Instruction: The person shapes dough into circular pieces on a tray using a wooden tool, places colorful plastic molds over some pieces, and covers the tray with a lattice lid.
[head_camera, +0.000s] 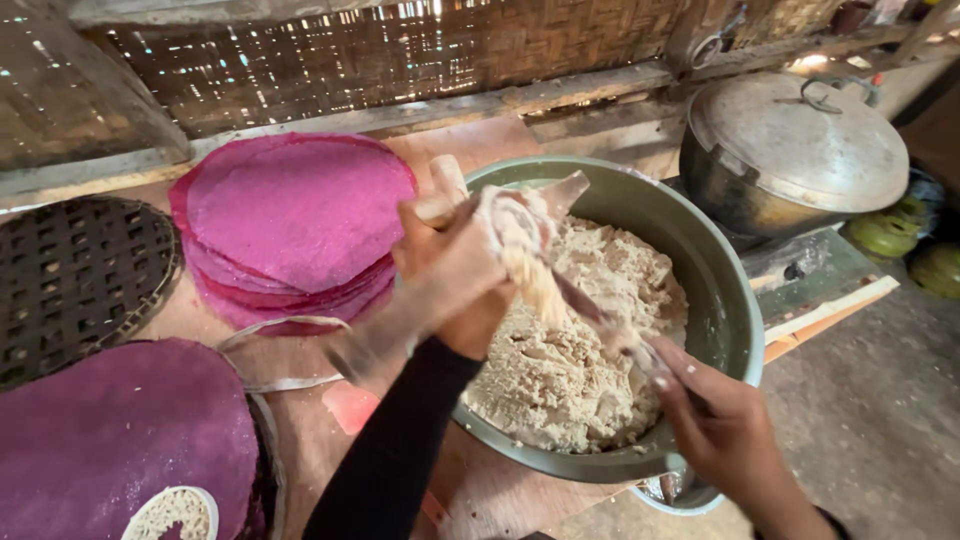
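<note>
Over the big bowl (735, 330) of crumbly dough (580, 350) at the table's right edge, the left hand (455, 265) is clenching a dough-coated utensil (525, 250), while the right hand (715, 420) is gripping a thin blade (600, 315) slanting up-left across it.

Dim, warm daylight in pinpricks through the woven wall (400, 50), motion-blurred hands (460, 270) (edges slightly stretched).

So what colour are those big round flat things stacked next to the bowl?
The round sheets are bright pinkish-purple, seen clearly in the head view.
</note>
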